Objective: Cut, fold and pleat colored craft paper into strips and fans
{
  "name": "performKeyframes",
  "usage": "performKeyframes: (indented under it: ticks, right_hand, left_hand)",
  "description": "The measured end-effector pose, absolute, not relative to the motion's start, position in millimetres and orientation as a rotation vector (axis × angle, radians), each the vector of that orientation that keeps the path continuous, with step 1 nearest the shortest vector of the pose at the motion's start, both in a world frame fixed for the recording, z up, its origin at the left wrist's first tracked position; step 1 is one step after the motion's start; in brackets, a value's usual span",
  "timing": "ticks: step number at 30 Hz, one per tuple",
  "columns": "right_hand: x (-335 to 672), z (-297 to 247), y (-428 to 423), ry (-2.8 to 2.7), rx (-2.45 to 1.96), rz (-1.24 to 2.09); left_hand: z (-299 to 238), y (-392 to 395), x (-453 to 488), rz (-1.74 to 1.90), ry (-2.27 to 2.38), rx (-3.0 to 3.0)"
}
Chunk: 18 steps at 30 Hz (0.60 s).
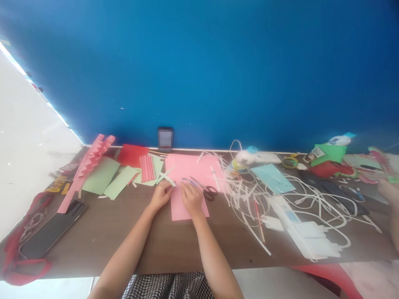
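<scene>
A small pink paper sheet point(181, 209) lies on the brown table point(124, 232) in front of me. My left hand point(161, 195) rests on its upper left corner with the fingers curled and pinched at the paper's top edge. My right hand point(192, 198) lies on the sheet's upper right part, fingers bent down onto the paper. Both hands seem to be pressing or folding the top edge; blur hides the fingertips. Black-handled scissors point(205, 189) lie just right of my right hand. A larger pink sheet point(193, 166) lies behind the hands.
Green sheets point(106, 176), pleated pink paper point(87, 164) and red paper point(132, 154) lie at the left. A phone point(51, 232) and red strap point(18, 265) sit at the far left. White paper strips, cables and chargers point(305, 228) clutter the right. Another person's hand point(389, 193) shows at the right edge.
</scene>
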State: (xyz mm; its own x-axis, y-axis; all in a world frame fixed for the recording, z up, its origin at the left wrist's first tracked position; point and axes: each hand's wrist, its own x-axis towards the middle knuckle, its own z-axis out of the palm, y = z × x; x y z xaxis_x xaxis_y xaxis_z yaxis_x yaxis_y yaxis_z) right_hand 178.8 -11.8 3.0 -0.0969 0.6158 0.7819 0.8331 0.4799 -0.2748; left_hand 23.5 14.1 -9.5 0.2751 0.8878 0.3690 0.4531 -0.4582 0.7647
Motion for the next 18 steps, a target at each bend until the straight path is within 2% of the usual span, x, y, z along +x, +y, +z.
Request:
performKeyframes:
  ticks: [18]
  right_hand:
    - [178.8, 0.2, -13.3, -1.755, -1.266, -0.33]
  left_hand:
    - [-11.1, 13.7, 24.0, 1.062, 1.175, 2.152]
